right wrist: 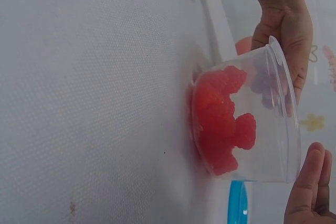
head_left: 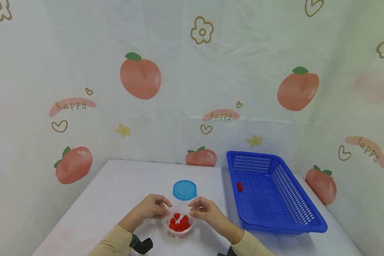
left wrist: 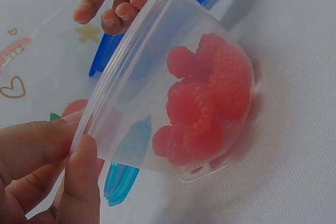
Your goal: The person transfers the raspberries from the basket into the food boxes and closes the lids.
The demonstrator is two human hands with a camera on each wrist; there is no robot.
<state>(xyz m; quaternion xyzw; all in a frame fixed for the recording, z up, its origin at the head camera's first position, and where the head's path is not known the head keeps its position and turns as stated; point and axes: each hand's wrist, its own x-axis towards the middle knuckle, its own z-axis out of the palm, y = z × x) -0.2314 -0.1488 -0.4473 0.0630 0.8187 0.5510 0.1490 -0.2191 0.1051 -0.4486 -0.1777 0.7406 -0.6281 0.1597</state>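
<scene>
A clear plastic bowl [head_left: 178, 233] stands upright on the white table, with several red raspberries [left wrist: 191, 106] heaped in its bottom. At the left side of its rim, my left hand [head_left: 153, 207] pinches the edge between thumb and fingers, as the left wrist view shows. My right hand [head_left: 208, 212] is at the opposite side, its fingertips [right wrist: 314, 153] close by the rim and not curled round it. Just behind the bowl lies a round blue lid [head_left: 184, 190].
To the right stands a large blue plastic basket [head_left: 268, 199] with a little red cluster, likely raspberries [head_left: 239, 186], near its left wall. A white curtain [head_left: 166, 135] printed with fruit hangs behind the table [head_left: 140, 174].
</scene>
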